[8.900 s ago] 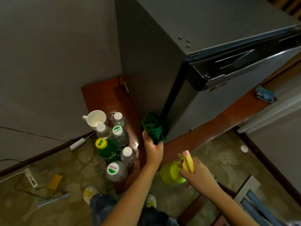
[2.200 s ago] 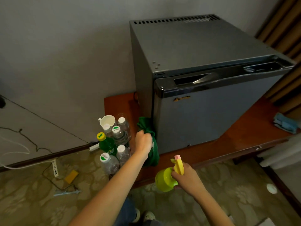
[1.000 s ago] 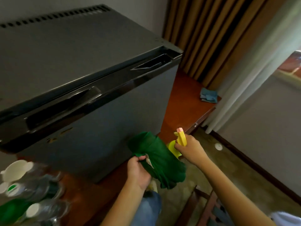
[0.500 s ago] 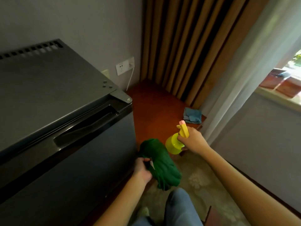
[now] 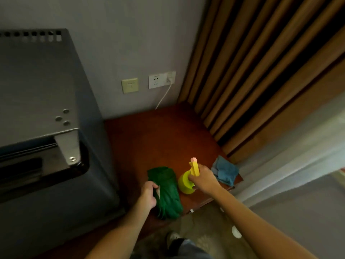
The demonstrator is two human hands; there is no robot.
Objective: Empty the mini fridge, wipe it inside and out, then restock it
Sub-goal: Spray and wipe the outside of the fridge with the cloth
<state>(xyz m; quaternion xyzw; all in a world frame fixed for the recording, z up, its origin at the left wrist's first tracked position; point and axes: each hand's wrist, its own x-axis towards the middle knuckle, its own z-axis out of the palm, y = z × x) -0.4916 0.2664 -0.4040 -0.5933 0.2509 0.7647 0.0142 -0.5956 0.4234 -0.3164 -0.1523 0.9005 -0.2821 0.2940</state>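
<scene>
The left hand [image 5: 148,193] has its fingers curled tight around a green cloth [image 5: 166,191]. The cloth hangs down past the fingers. The right hand [image 5: 202,179] grips a yellow spray bottle [image 5: 186,181], just right of the cloth. The gray fridge [image 5: 46,128] stands left of the left fingers, door closed. A blue rag [image 5: 225,172] lies just past the right fingers on the wood shelf [image 5: 158,139].

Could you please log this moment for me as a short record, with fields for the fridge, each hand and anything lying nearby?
Fridge: mini fridge, door looks closed, standing on the wooden ledge
Left: left hand grips the green cloth near the fridge's side wall
Right: right hand holds the yellow-green spray bottle by its trigger head
Nearby: blue cloth at the ledge's edge; a cord plugged into the wall socket
</scene>
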